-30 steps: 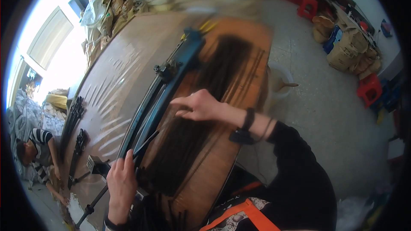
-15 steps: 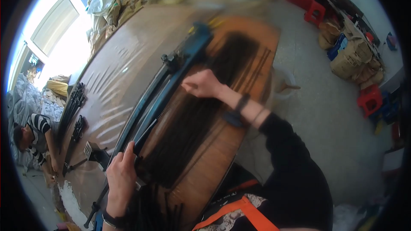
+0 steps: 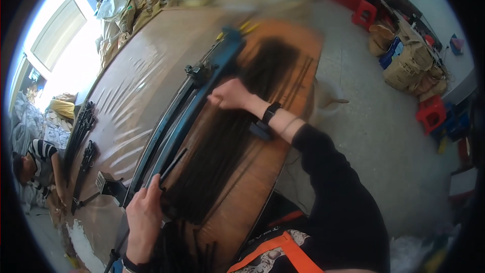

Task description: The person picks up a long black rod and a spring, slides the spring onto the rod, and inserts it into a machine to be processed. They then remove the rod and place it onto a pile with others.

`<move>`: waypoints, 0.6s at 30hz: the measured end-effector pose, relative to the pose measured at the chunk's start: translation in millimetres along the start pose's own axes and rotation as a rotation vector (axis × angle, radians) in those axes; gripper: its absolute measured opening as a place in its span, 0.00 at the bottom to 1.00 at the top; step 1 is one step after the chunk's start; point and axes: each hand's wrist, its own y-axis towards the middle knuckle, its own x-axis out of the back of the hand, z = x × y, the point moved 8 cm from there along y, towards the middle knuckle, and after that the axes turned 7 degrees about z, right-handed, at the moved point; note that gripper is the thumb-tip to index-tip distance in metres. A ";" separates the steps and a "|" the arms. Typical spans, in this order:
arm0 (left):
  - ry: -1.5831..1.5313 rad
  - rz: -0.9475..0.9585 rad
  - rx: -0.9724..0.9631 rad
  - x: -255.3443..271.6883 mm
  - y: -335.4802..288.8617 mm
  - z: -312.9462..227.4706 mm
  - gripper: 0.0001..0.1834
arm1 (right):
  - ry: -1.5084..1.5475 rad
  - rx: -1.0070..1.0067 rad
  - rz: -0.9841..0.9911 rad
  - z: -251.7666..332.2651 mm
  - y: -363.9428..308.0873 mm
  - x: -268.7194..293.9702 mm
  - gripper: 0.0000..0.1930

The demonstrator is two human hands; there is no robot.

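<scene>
Right hand (image 3: 231, 94) shifted up-frame since earlier frame, fingers curled, contents hidden; left hand (image 3: 143, 217), fingers part-curled, grip unclear, lies beside dark rod (image 3: 175, 165), lower left of centre, probably light, stiff, slick, best pinched near its middle.

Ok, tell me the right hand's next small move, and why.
Probably ease the right hand toward the black rod: its far end pokes out past the left hand, beside the blue rail, while the right hand is curled over the dark pile, away from that end. Whether it grips anything is unclear.
</scene>
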 end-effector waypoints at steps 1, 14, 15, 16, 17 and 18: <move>0.001 -0.004 0.013 -3.2 -3.6 1.7 0.21 | -0.035 0.012 0.025 8.3 5.7 0.2 0.06; 0.038 0.034 -0.053 -12.9 8.7 -24.4 0.21 | 0.196 0.313 0.174 126.2 -3.9 -4.9 0.05; -0.008 0.003 -0.122 -10.8 15.9 -37.5 0.21 | 0.169 0.324 0.096 114.5 -4.2 8.5 0.05; -0.007 0.002 -0.127 -8.8 19.9 -40.2 0.21 | 0.146 0.336 0.020 105.8 -6.3 22.2 0.06; -0.019 -0.001 -0.122 -7.1 23.6 -42.1 0.21 | 0.142 0.333 0.018 97.3 -10.5 30.7 0.06; -0.031 -0.003 -0.118 -5.8 27.0 -43.9 0.20 | 0.068 0.230 -0.013 81.6 -15.1 41.2 0.10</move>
